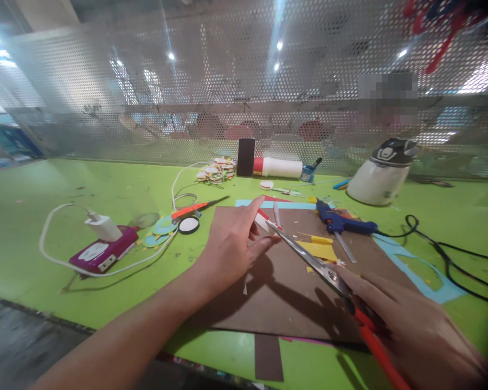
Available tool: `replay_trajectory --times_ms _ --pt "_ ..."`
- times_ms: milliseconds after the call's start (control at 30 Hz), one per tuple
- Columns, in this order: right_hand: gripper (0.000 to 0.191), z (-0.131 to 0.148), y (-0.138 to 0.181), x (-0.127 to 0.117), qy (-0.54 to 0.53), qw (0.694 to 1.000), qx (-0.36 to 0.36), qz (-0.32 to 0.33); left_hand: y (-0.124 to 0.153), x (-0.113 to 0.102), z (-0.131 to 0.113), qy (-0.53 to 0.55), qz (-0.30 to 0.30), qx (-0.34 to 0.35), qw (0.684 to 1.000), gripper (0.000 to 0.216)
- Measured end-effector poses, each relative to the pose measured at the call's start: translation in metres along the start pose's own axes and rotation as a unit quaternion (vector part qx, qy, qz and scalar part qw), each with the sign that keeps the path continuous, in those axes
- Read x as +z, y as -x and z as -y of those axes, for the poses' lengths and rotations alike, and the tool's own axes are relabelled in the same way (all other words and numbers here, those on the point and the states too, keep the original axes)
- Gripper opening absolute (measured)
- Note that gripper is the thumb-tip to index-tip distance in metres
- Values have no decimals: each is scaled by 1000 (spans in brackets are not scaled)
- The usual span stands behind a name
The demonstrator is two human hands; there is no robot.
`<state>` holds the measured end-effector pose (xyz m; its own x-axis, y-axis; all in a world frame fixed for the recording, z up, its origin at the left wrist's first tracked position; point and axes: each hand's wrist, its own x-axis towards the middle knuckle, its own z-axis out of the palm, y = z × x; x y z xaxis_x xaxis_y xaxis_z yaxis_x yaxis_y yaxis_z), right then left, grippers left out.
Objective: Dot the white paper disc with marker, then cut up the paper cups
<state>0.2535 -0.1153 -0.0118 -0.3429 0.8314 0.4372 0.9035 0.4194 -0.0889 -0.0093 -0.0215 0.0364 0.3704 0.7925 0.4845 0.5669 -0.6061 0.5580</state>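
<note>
Right hand (410, 319) grips scissors (309, 259); left hand (231, 244) pinches paper scrap (262, 219)

Red-handled scissors (309, 261), blades seemingly slightly parted, tips meeting a small red-and-white paper scrap (262, 219) above brown card (284, 303).

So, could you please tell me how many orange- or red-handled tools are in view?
2: red-handled scissors in the right hand, blades over the brown card; an orange-handled tool lying on the green table left of the left hand. More may be hidden.
</note>
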Motion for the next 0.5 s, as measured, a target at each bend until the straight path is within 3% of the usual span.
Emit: replay_trajectory --times_ms 200,500 --pt "49 0 2 0 -12 1000 15 8 -1 1 3 -10 -8 10 1000 66" --pt "49 0 -1 -3 7 1000 17 14 0 3 7 -117 -63 83 988 63"
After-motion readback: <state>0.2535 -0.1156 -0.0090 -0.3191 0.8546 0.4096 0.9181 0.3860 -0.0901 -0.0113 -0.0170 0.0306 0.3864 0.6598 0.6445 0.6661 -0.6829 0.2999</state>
